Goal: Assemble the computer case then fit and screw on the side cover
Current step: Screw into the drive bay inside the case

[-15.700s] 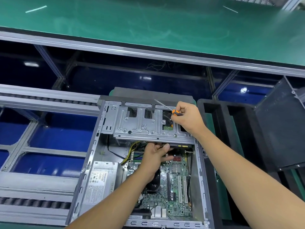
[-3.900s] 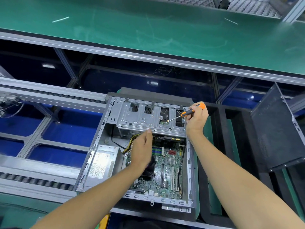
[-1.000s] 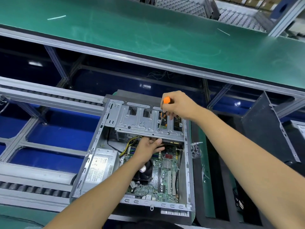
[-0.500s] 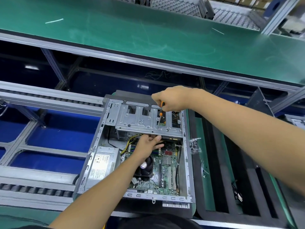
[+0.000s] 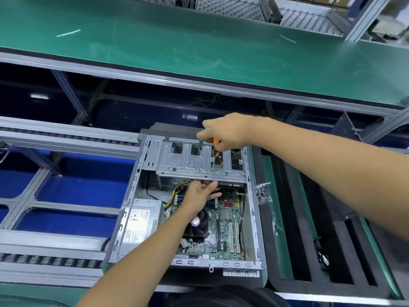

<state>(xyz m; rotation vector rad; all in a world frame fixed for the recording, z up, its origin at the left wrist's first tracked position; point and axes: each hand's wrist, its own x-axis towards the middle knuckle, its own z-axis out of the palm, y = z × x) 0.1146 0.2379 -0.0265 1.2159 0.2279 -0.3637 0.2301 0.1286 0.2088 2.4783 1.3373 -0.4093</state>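
An open grey computer case lies on its side, showing the green motherboard, a CPU fan and the power supply. A metal drive cage spans the far end. My right hand grips an orange-handled screwdriver held upright, its tip down on the cage near the front lip. My left hand reaches under the cage's front edge, fingers extended against its underside. The dark side cover leans at the far right, partly behind my right arm.
A small bag of screws lies on the green strip right of the case. Black foam trays fill the right side. A roller conveyor runs on the left, and a green workbench stretches across the back.
My right hand has swung the screwdriver upright and lowered its tip onto the cage. My left hand stays under the cage's edge. The view shifted slightly.
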